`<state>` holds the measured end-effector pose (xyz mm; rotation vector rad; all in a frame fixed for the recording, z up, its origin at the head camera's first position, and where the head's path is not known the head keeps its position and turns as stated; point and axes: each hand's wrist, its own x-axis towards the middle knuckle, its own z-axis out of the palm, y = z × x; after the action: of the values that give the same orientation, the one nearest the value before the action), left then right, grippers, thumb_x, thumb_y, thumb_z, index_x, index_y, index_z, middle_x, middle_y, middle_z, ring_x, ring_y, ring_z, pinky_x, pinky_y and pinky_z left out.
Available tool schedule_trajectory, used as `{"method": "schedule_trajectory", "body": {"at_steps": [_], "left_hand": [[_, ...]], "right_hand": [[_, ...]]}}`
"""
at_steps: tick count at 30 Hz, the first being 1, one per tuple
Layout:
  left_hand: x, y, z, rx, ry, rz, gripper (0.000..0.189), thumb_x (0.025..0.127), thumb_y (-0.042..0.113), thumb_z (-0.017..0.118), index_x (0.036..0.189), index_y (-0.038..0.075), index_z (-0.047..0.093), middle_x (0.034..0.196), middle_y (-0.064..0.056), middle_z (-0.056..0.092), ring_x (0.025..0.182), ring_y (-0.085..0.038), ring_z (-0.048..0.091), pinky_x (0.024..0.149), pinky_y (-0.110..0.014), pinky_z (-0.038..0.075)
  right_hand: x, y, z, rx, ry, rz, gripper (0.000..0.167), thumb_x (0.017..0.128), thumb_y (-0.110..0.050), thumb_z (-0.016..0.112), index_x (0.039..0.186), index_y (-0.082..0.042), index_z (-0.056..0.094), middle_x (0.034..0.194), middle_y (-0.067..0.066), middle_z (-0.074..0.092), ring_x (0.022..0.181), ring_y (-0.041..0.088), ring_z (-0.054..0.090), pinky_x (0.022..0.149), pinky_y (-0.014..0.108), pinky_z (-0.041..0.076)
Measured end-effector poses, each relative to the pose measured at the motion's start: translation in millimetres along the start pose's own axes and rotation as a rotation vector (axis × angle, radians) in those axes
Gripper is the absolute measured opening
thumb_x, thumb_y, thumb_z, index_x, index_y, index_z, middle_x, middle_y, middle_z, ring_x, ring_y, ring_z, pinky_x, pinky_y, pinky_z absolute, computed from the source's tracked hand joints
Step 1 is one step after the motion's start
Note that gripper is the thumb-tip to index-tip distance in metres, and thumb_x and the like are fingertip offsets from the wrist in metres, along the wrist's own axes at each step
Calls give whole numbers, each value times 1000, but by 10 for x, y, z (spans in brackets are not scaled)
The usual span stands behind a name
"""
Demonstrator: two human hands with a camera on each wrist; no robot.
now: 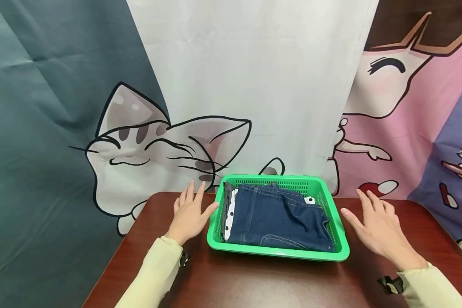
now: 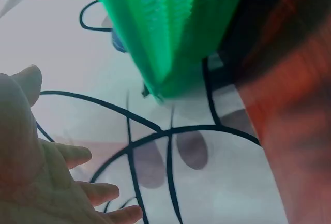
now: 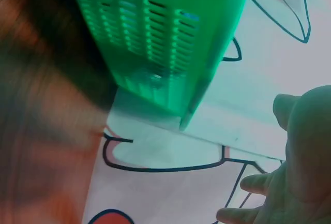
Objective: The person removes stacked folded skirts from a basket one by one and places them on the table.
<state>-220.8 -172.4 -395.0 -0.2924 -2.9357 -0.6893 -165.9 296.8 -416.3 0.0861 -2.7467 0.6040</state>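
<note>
A green plastic basket with slotted walls rests on the table. Folded dark blue jeans lie on top inside it. Along their left side show a white cloth with black dots and a dark grey cloth. My left hand hovers just left of the basket, fingers spread and holding nothing. On the other side my right hand is held apart from the basket's right rim, its fingers extended and nothing in its grasp. Both wrist views show the basket's outer walls beside each hand.
The reddish-brown table has rounded far corners. Right behind it hangs a printed cloth backdrop with a cartoon cat on the left and a cartoon figure on the right. Dark wrist cameras sit at both cuffs.
</note>
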Motion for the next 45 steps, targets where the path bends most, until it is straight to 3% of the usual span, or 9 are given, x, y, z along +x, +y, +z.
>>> {"method": "schedule_trajectory", "body": {"at_steps": [15,21,26,35,45], "left_hand": [[110,411,-17,-29,-33,74,87,99,64,45,159,5,25,166,-15,16,151,-40,16,117,-62,16],[161,531,11,-54,-88,85,85,101,60,46,159,2,24,165,-14,19,151,-39,16,119,-58,16],[221,647,27,-84,-135,71,84,100,57,50,158,2,25,164,-14,24,151,-37,20,120,-54,19],[344,773,42,-106,-231,30,79,100,51,56,154,-2,34,158,-19,36,146,-37,32,116,-52,30],[481,816,182,-113,-333,-70,76,100,46,59,153,-3,36,154,-20,41,140,-37,42,110,-53,39]], "right_hand": [[106,-336,4,-31,-55,-108,79,96,-49,63,147,7,40,140,35,43,119,62,34,91,74,31],[164,-443,6,-20,-113,-127,82,94,-47,67,146,10,40,136,34,48,116,55,39,92,67,34],[211,-494,4,1,-134,-171,83,94,-42,69,149,10,36,131,33,54,113,48,48,92,57,34],[375,-554,42,-2,-282,-136,82,94,-43,69,145,14,38,133,36,53,113,52,49,95,64,43],[505,-577,148,-55,-379,-186,88,88,-49,74,142,13,43,134,36,53,113,47,47,95,61,44]]}}
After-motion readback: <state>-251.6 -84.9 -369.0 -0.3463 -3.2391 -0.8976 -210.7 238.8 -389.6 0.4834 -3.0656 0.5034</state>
